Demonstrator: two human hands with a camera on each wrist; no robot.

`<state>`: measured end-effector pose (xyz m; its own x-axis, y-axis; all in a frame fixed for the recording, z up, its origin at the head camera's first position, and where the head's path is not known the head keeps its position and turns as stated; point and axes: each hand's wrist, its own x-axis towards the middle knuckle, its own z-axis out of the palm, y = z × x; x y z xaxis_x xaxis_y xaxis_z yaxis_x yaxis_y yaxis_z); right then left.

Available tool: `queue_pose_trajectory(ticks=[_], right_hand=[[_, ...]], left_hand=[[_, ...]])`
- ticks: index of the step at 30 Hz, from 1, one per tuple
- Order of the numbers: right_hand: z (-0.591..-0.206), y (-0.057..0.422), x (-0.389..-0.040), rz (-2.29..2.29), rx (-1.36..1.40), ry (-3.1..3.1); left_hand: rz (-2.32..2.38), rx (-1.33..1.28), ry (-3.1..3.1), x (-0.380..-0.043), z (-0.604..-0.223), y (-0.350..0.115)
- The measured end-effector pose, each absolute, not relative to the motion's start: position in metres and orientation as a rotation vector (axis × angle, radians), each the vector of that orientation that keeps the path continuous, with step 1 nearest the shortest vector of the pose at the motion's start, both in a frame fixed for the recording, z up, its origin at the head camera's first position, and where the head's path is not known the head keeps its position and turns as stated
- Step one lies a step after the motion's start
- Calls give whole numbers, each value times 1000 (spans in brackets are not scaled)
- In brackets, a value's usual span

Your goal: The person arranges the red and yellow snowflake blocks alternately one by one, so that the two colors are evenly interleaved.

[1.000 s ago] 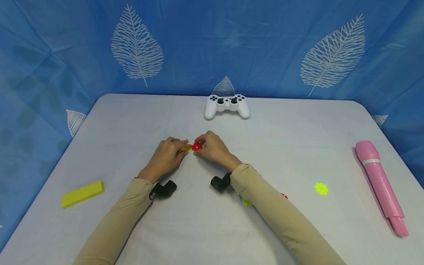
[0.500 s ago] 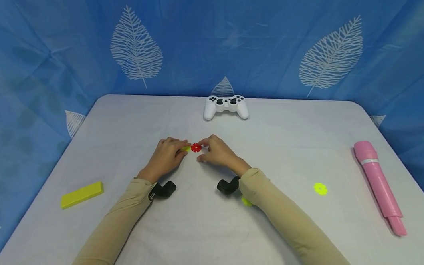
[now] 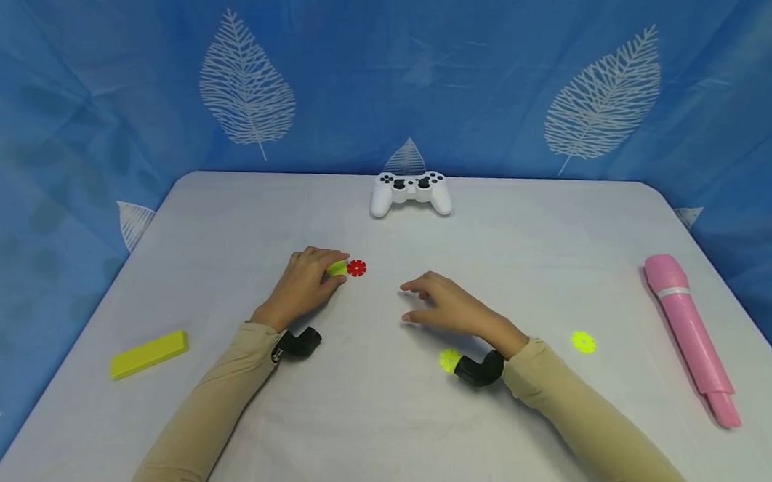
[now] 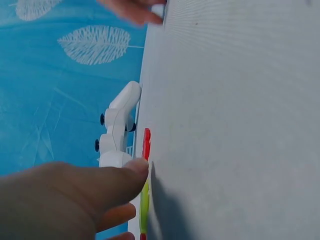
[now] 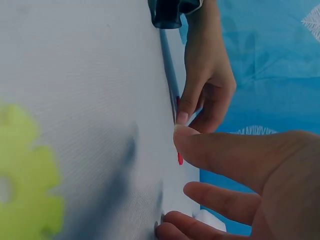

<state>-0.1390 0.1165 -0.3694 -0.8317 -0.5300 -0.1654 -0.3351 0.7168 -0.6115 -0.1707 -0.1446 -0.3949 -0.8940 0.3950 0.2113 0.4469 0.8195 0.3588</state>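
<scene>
Backdrop: blue sheeting [image 3: 377,74], creased, slightly glossy, hung behind and along both sides. Pattern: white skeletal leaf prints [image 3: 247,88]; darker leaf shapes [image 3: 47,213] at left. Furniture: pale cloth-covered table [image 3: 530,233], far corners rounded. Light: soft.

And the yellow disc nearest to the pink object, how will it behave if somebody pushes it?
Lying flat, the yellow disc would probably slide rather than roll. It looks small and thin, so likely light. Its low edge may be awkward to pinch.
</scene>
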Motion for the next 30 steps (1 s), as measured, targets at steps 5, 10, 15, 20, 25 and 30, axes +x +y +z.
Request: queue_pose_trajectory(ticks=[5,10,15,20,25,30], right_hand=[[-365,138,-120,-809,-730,2583],[-363,157,-105,-798,-725,2587],[-366,174,-92,-805,-723,2613],[-369,183,-84,-787,-743,2641],[-372,185,-76,-753,-794,2714],[-375,181,-68,-716,-793,2788]], left_hand=[[-618,-702,-2893,-174,-393,-139],[-612,-746,-2908,-178,-391,-131],[-584,-761,-2921,-182,-392,-125],[-571,-756,-2917,-182,-392,-125],[-557,-752,-2919,-182,-392,-124],[-560,-752,-2919,-181,-393,-123]])
